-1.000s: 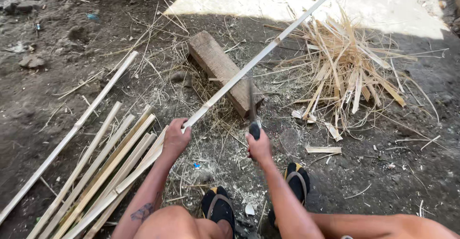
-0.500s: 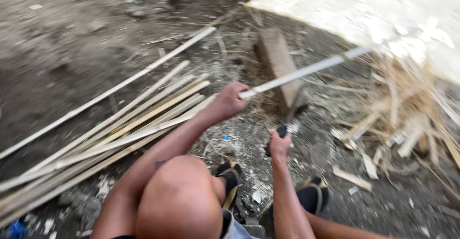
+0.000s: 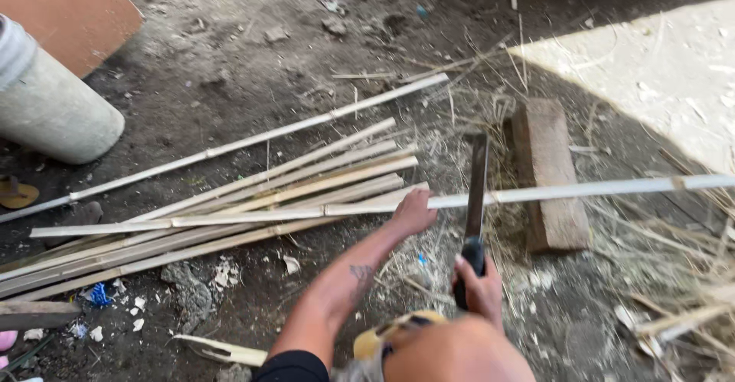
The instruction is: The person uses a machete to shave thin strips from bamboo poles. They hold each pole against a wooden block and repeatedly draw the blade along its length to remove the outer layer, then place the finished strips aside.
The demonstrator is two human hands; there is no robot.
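Left hand (image 3: 413, 212) reaches forward, fingers curled; right hand (image 3: 478, 286) fisted, nearer the body.

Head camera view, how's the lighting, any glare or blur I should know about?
Head view: mostly open shade and fairly sharp; a sunlit ground patch at upper right is blown out to near white. The left hand on the long bamboo strip and the right hand gripping the knife read clearly; the knee at the bottom edge is soft.
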